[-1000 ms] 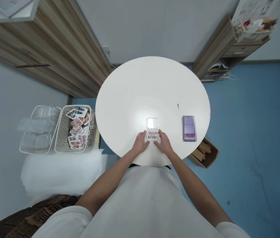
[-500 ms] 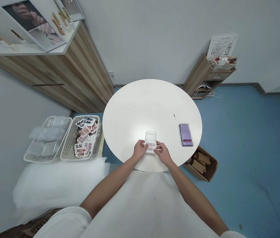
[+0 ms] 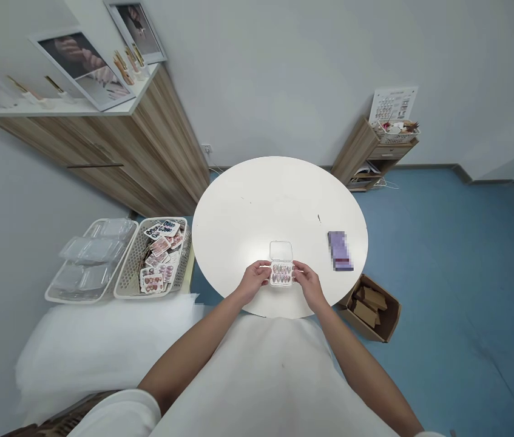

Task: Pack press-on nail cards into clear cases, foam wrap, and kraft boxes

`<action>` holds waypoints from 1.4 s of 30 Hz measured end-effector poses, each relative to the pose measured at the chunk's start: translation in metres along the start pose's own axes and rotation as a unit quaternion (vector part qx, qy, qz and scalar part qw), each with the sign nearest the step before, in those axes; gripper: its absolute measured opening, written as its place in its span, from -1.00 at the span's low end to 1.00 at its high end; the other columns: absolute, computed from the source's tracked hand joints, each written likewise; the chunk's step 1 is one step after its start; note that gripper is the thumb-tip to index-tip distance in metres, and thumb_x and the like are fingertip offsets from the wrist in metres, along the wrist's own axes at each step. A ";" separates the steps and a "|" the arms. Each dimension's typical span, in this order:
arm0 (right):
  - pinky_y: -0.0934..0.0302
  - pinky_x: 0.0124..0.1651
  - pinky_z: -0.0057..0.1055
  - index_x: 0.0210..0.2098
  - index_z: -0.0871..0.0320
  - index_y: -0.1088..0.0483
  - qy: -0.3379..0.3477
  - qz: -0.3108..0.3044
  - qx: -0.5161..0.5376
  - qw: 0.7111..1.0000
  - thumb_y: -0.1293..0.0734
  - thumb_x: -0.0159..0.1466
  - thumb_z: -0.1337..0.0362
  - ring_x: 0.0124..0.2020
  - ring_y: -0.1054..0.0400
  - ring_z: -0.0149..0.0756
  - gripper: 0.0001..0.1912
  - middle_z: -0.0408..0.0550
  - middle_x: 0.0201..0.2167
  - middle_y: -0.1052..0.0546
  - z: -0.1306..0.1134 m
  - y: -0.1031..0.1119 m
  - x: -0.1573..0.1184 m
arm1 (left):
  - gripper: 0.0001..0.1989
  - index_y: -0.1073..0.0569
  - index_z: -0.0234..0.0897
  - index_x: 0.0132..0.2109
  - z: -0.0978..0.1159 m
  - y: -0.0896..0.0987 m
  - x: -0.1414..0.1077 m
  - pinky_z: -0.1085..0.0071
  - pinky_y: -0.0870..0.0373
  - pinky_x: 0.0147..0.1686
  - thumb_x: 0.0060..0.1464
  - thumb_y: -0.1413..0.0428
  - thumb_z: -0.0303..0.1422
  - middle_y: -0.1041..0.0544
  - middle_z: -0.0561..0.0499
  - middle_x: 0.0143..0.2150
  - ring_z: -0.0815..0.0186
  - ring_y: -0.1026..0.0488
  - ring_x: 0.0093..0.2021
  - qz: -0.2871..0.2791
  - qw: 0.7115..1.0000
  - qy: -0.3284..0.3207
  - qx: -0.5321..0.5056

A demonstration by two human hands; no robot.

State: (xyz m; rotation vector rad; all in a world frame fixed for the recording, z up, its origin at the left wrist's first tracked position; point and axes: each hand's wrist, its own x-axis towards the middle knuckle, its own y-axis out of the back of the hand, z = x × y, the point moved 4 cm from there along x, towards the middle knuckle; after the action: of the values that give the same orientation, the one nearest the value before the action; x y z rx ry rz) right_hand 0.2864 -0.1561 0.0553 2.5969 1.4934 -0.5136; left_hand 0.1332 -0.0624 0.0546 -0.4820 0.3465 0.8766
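A small clear plastic case (image 3: 281, 250) stands with its lid raised at the near side of the white round table (image 3: 257, 206). Inside its lower half lies a set of press-on nails (image 3: 281, 274), colourful and in two rows. My left hand (image 3: 253, 280) grips the left edge of the case between thumb and fingers. On the opposite edge, my right hand (image 3: 309, 285) pinches it the same way. Whether the case touches the tabletop I cannot tell.
A purple pixelated object (image 3: 340, 250) lies on the table's right. Left of the table are a basket of nail cards (image 3: 122, 285) and a basket of clear packaging (image 3: 51, 296). A cardboard box (image 3: 391, 318) sits on the floor at right; a wooden cabinet (image 3: 165, 139) stands behind left.
My fingers have moved from over the nail set to the case's side edges, uncovering the nails. The case has shifted slightly right, and the camera view has tilted up a little.
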 end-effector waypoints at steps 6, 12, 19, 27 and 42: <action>-0.27 -0.21 -0.28 -0.13 0.12 -0.35 -0.123 -0.093 0.083 0.985 -0.22 0.14 0.02 -0.33 -0.40 -0.30 -0.60 0.01 -0.20 -0.46 -0.012 -0.009 0.014 | -0.65 -0.39 -0.26 -0.21 0.000 0.003 -0.003 0.47 -0.25 -0.39 -0.18 -0.20 -0.22 -0.46 0.04 -0.39 0.44 -0.38 -0.42 -0.022 0.999 0.004 -0.031; -0.29 -0.21 -0.31 -0.06 0.07 -0.28 -0.104 -0.105 0.036 0.988 -0.27 0.11 0.14 -0.25 -0.40 -0.30 -0.61 0.00 -0.17 -0.49 -0.024 -0.015 0.017 | -0.61 -0.39 -0.27 -0.16 -0.005 0.003 -0.008 0.47 -0.27 -0.37 -0.17 -0.21 -0.23 -0.48 -0.02 -0.34 0.42 -0.40 -0.39 -0.051 0.996 0.042 -0.057; -0.29 -0.19 -0.31 -0.11 0.02 -0.30 -0.097 -0.139 0.062 0.984 -0.26 0.12 0.11 -0.23 -0.39 -0.34 -0.66 -0.02 -0.04 -0.42 -0.030 -0.018 0.011 | -0.66 -0.45 -0.32 -0.17 -0.007 0.004 -0.011 0.44 -0.28 -0.27 -0.10 -0.17 -0.22 -0.49 -0.09 -0.26 0.39 -0.40 -0.31 -0.096 0.987 0.071 -0.104; -0.28 -0.18 -0.30 -0.18 0.07 -0.37 -0.082 -0.149 0.092 0.981 -0.28 0.09 0.15 -0.19 -0.36 -0.30 -0.70 -0.04 -0.09 -0.44 -0.029 -0.025 0.001 | -0.70 -0.47 -0.33 -0.22 -0.009 0.008 -0.011 0.43 -0.29 -0.25 -0.12 -0.20 -0.25 -0.49 -0.09 -0.27 0.40 -0.39 -0.32 -0.089 0.985 0.082 -0.123; -0.22 -0.06 -0.23 -0.15 0.17 -0.41 -0.099 -0.143 0.114 0.978 -0.24 0.03 0.30 -0.10 -0.34 -0.20 -0.63 0.02 -0.15 -0.48 -0.023 -0.011 -0.008 | -0.68 -0.47 -0.35 -0.18 -0.006 -0.009 -0.012 0.39 -0.30 -0.21 -0.09 -0.17 -0.25 -0.50 -0.13 -0.23 0.34 -0.41 -0.27 -0.086 0.985 0.078 -0.130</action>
State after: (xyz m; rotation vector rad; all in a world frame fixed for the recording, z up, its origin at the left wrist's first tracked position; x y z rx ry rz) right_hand 0.2792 -0.1511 0.0798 2.4025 1.8411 -0.9970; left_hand 0.1323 -0.0784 0.0580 -0.8146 0.3283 0.7199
